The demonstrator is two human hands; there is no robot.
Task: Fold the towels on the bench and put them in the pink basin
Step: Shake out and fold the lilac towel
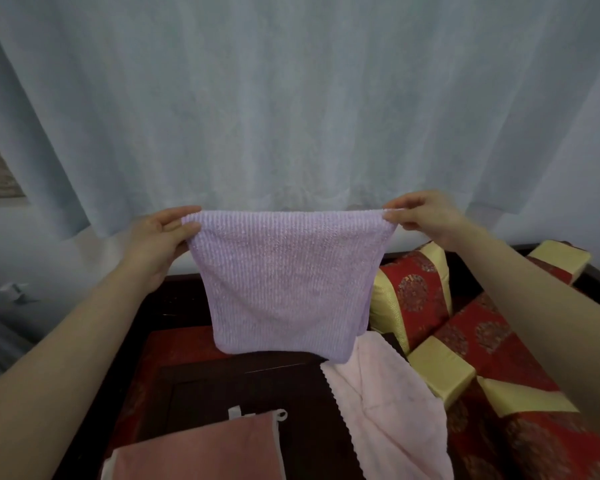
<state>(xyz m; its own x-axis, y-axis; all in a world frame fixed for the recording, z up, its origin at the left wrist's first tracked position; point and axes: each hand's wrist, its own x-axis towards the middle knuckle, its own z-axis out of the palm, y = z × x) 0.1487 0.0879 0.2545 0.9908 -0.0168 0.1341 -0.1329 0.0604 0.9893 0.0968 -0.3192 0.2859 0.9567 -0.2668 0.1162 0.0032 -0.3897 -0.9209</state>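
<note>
A lilac ribbed towel (288,282) hangs in the air above the dark wooden bench (215,382), stretched flat between my hands. My left hand (160,240) pinches its top left corner and my right hand (423,216) pinches its top right corner. Its lower edge hangs just above the bench. A pale pink towel (388,410) lies crumpled on the bench at the lower right. At the bottom edge lies a dusty-rose towel (201,452) with a white loop. The pink basin is out of view.
Red cushions with gold trim (465,344) are stacked along the right side of the bench. A pale blue curtain (291,98) hangs behind the bench across the whole background.
</note>
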